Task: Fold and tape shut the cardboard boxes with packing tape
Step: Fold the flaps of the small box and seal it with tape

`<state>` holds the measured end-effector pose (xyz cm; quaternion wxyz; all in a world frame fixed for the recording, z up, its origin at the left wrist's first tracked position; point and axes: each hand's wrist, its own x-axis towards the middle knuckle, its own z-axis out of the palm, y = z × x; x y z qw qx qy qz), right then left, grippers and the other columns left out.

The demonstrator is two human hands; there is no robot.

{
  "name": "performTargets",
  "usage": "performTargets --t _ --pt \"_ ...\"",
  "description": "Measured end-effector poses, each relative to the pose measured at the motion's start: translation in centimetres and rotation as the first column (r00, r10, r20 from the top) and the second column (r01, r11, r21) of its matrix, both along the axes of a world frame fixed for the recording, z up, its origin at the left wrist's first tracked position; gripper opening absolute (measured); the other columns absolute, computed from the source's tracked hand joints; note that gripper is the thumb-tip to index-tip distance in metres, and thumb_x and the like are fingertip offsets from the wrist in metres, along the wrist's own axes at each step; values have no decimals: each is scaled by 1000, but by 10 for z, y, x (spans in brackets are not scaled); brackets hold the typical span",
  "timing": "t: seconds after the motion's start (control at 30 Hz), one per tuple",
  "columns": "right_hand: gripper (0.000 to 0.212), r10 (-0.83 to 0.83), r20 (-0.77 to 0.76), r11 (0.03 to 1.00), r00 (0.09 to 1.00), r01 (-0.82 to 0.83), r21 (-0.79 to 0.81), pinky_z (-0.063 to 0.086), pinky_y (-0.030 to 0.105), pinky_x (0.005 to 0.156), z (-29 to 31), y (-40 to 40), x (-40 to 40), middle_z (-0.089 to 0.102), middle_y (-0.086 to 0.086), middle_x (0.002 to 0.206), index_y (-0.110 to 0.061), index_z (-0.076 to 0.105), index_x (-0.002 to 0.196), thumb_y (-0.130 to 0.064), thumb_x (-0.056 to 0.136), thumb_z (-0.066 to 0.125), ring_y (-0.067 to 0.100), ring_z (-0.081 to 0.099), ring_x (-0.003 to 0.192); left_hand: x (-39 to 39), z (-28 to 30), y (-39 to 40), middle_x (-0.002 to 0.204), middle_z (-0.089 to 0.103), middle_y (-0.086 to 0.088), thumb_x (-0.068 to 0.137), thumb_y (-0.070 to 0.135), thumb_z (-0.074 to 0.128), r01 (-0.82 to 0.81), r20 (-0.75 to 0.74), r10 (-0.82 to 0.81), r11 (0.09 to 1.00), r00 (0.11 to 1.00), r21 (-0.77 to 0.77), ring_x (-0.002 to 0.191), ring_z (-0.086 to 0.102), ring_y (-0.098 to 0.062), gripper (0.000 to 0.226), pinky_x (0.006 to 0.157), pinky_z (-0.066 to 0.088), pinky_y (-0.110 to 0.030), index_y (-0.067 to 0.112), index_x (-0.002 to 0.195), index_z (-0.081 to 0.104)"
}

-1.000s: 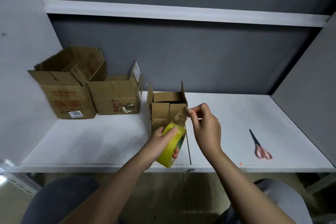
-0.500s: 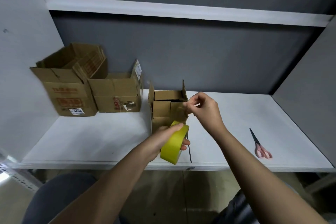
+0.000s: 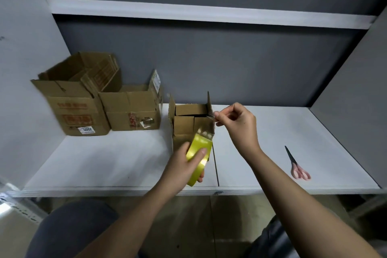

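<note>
A glossy yellow roll of packing tape is clasped in the left hand, the thumb laid flat across its shiny outer band and the fingers wrapped round its far side. The roll is held edge-on above the front part of the white shelf, just in front of a small box. From the roll, a clear strip of tape is drawn upward over the front face of that box; it is thin and see-through, with pale spots showing near the roll. Its free end is pinched between the thumb and forefinger of the right hand, which is closed on it beside the box's upright right flap.

The small box is of plain brown corrugated cardboard, squarish, with its side flaps standing up and its top not closed. It rests near the middle of the shelf. Two larger open boxes of the same creased brown card, one printed in red, are set side by side to the left, touching each other. Pink-handled scissors with dark pointed blades lie flat on the shelf, well apart to the right.
</note>
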<state>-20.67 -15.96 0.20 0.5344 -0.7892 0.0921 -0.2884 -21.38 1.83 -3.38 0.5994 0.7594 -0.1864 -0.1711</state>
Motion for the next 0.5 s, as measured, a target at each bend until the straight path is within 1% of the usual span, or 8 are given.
performTargets --t 0.03,0.07,0.13,0.17,0.23,0.33,0.4,0.5 --pt "23 -5 14 1000 1000 5 -8 54 49 71 -1 3 -2 69 -1 68 -22 59 69 -39 75 74 24 68 70 0 4 -2 69 64 -8 95 36 53 -17 -99 9 997 995 -78 56 62 -19 24 60 55 -36 13 100 55" --pt "24 -17 33 1000 999 18 -6 54 51 70 -1 5 -3 69 -1 68 -23 59 70 -44 73 72 24 68 69 0 6 -3 66 64 -9 96 33 51 -37 -165 17 992 986 -119 53 61 -19 25 58 54 -33 9 102 56" --pt "24 -50 93 998 994 46 46 53 52 71 4 6 -3 69 -1 68 -24 60 69 -45 71 71 24 69 70 4 3 -3 64 64 -9 96 36 50 -83 -263 51 991 963 -109 50 61 -18 28 56 54 -27 9 101 58" --pt "24 -53 108 998 993 48 45 53 52 71 7 6 -2 69 -1 69 -24 60 69 -45 72 72 24 69 70 7 -1 -2 64 63 -10 96 37 51 -99 -302 66 990 951 -97 49 60 -19 29 56 53 -28 9 100 58" --pt "22 -31 99 997 995 38 -74 53 49 70 15 9 -2 68 -6 69 -24 59 69 -39 75 74 20 67 70 12 -9 -4 62 63 -13 95 38 53 -107 -332 79 992 940 -66 48 59 -24 31 59 50 -33 7 99 56" --pt "22 -16 104 981 994 36 -190 53 45 68 19 19 -2 66 -12 67 -25 59 68 -31 78 77 12 64 68 19 -12 -11 63 63 -14 94 39 54 -136 -322 122 990 939 -22 50 60 -26 29 60 51 -32 10 94 54" --pt "21 -11 131 959 991 48 -281 52 42 64 19 22 -4 65 -14 66 -25 60 69 -33 79 76 10 62 66 25 -12 -13 65 63 -15 94 39 54 -150 -340 140 989 930 -2 50 61 -26 29 58 52 -30 11 93 53" --pt "23 9 157 883 987 66 -465 50 39 59 21 26 -3 66 -11 67 -20 62 73 -39 80 74 11 61 63 30 -12 -17 66 64 -16 94 40 54 -140 -421 129 990 898 6 50 61 -25 32 58 52 -28 8 94 55"
